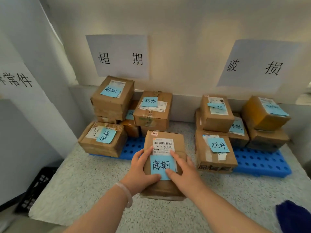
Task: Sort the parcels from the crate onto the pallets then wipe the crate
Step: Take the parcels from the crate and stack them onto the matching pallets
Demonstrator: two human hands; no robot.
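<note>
We hold one parcel (164, 163) in both hands above the speckled floor (84, 182), just short of the left pallet (133, 146). Our left hand (141, 172) wraps the box's left side, thumb across its near top; our right hand (183, 172) clasps the right side, fingers (174, 155) lying on the blue note (162, 167) that reads 超期. Both hands are closed on the box; neither is free.

The box's long axis runs straight away from us, its far end already over the front edge of the left pallet. That pallet sits under the wall sign (118, 56) with the same two characters, and its stack (117, 115) carries matching notes. The bare blue patch at its front edge, between the front-left box (102, 139) and the pallet's right end, lies dead ahead of the grip and looks like the only open footing. We judge that the move is a short push forward and down, with no turn needed.

The right pallet (262, 162), under the 破损 sign (255, 66), holds the other stack (217, 152), whose front-left box stands just beside our right hand. We think that side is the tight one, so the right hand has less room to let go than the left.

The black crate (33, 189) stands at the left edge of view, well apart from both pallets; we cannot see whether parcels remain in it.
</note>
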